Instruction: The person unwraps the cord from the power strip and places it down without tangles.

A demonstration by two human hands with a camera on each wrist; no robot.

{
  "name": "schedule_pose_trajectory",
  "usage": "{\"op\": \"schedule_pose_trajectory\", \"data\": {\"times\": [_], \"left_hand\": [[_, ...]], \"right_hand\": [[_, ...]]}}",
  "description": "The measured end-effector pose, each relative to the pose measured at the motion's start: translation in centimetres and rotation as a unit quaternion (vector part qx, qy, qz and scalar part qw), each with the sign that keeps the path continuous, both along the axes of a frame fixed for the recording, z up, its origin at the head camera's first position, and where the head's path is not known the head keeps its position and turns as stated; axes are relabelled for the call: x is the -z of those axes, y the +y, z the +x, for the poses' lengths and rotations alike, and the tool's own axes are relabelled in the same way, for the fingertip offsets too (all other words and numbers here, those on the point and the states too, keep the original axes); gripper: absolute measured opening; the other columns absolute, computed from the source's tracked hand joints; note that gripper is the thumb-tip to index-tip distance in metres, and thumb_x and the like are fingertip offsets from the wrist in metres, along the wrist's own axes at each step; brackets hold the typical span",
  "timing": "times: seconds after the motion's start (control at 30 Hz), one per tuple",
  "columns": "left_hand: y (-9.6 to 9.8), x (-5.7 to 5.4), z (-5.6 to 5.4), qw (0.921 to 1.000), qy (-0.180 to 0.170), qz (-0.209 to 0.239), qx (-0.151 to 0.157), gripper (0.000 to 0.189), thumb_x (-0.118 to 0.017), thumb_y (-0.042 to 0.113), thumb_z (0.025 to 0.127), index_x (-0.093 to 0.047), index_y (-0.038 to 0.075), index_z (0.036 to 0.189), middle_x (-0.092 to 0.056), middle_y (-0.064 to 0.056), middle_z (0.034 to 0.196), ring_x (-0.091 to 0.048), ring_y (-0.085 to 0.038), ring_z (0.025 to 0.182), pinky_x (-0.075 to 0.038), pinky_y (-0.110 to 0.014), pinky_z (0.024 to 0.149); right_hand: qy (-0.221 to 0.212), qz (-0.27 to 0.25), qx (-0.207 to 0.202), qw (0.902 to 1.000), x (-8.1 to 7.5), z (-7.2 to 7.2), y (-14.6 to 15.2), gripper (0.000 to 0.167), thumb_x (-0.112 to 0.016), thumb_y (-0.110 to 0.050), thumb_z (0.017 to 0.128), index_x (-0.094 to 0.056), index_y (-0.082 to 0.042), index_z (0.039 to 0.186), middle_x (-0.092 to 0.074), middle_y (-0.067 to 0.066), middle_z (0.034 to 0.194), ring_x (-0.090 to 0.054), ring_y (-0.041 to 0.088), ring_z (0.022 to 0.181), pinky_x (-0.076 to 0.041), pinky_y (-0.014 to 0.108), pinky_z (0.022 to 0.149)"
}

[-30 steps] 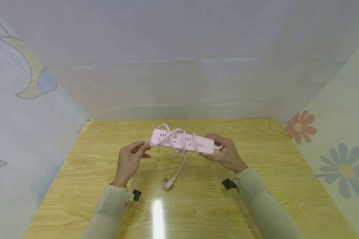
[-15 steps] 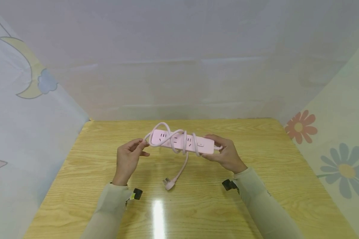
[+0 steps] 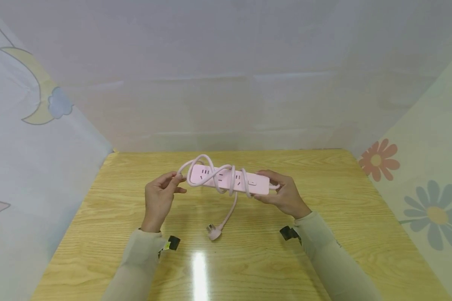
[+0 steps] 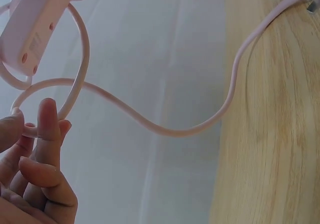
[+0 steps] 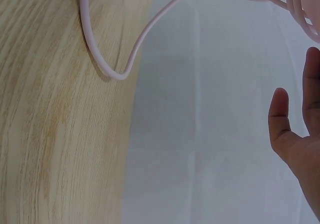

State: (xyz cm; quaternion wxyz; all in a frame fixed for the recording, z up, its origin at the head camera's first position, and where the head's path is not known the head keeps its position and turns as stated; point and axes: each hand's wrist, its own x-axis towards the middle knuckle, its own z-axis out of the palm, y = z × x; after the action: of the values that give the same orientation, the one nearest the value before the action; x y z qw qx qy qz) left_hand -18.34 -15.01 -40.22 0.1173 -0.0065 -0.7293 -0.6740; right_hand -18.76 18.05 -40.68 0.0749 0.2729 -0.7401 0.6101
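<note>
A pink power strip (image 3: 241, 177) is held above the wooden table, slightly lower at its right end. Its own cord (image 4: 175, 132) wraps loosely round the body in several turns. My right hand (image 3: 286, 196) grips the strip's right end, near the switch, thumb and fingers on opposite long sides. Off the left end, my left hand (image 3: 160, 203) pinches a loop of the cord between thumb and fingers, as the left wrist view shows closely. The plug (image 3: 214, 232) hangs down by the cord's free end, low over the table. In the right wrist view the strip is mostly cut off.
The wood-grain table (image 3: 324, 251) runs back to a pale sheet wall (image 3: 226, 113). Side sheets carry a moon print (image 3: 41, 88) on the left and flower prints (image 3: 435, 215) on the right. Dark wrist cameras (image 3: 174, 243) sit at both cuffs.
My left hand has moved a little left and up with the pinched cord, so the loop at the strip's left end has widened. The right hand stays nearly still; the plug has swung slightly.
</note>
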Motion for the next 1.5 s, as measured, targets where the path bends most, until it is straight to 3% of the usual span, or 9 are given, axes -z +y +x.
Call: {"op": "schedule_pose_trajectory", "data": {"times": [0.27, 0.4, 1.03, 1.27, 1.5], "left_hand": [[0.0, -0.4, -0.2, 0.9999, 0.004, 0.008, -0.008, 0.024, -0.068, 0.019, 0.097, -0.070, -0.003, 0.106, -0.076, -0.010, 0.096, -0.071, -0.016, 0.065, -0.025, -0.016, 0.038], [-0.1, -0.6, -0.2, 0.9999, 0.005, 0.012, -0.009, 0.027, -0.069, 0.023, 0.097, -0.071, -0.002, 0.107, -0.076, -0.006, 0.095, -0.072, -0.015, 0.067, -0.027, -0.016, 0.040], [-0.2, -1.5, -0.2, 0.9957, 0.050, 0.077, -0.010, 0.024, -0.068, 0.018, 0.097, -0.070, -0.003, 0.110, -0.075, -0.015, 0.098, -0.069, -0.011, 0.062, -0.039, -0.014, 0.047], [-0.2, -1.6, -0.1, 0.9948, 0.051, 0.087, -0.013, 0.023, -0.068, 0.018, 0.097, -0.071, -0.001, 0.109, -0.073, -0.023, 0.101, -0.069, -0.010, 0.063, -0.040, -0.015, 0.048], [-0.2, -1.8, 0.0, 0.9927, 0.053, 0.107, -0.015, 0.022, -0.068, 0.017, 0.097, -0.071, -0.002, 0.109, -0.076, -0.010, 0.095, -0.069, -0.010, 0.064, -0.041, -0.015, 0.049]], "right_hand": [[0.006, -0.001, -0.004, 1.0000, 0.0, -0.2, 0.0, 0.053, -0.079, 0.018, 0.071, -0.062, 0.014, 0.120, -0.066, -0.013, 0.119, -0.064, 0.011, 0.100, -0.055, 0.023, 0.074], [0.008, 0.006, -0.002, 0.9999, 0.0, -0.3, 0.1, 0.053, -0.079, 0.017, 0.071, -0.062, 0.013, 0.120, -0.067, -0.013, 0.119, -0.064, 0.012, 0.098, -0.055, 0.024, 0.073], [-0.005, 0.012, -0.003, 0.9999, 0.0, -0.5, 0.1, 0.054, -0.079, 0.016, 0.073, -0.061, 0.013, 0.124, -0.064, -0.016, 0.121, -0.065, 0.011, 0.098, -0.056, 0.024, 0.071], [-0.007, 0.003, -0.012, 0.9999, 0.0, -0.6, 0.1, 0.057, -0.080, 0.014, 0.073, -0.068, -0.004, 0.126, -0.067, -0.001, 0.124, -0.065, 0.013, 0.098, -0.056, 0.025, 0.072], [-0.009, 0.002, -0.013, 0.9999, 0.0, -0.6, 0.1, 0.058, -0.080, 0.015, 0.073, -0.068, -0.007, 0.126, -0.065, -0.002, 0.125, -0.065, 0.013, 0.101, -0.057, 0.026, 0.073]]}}
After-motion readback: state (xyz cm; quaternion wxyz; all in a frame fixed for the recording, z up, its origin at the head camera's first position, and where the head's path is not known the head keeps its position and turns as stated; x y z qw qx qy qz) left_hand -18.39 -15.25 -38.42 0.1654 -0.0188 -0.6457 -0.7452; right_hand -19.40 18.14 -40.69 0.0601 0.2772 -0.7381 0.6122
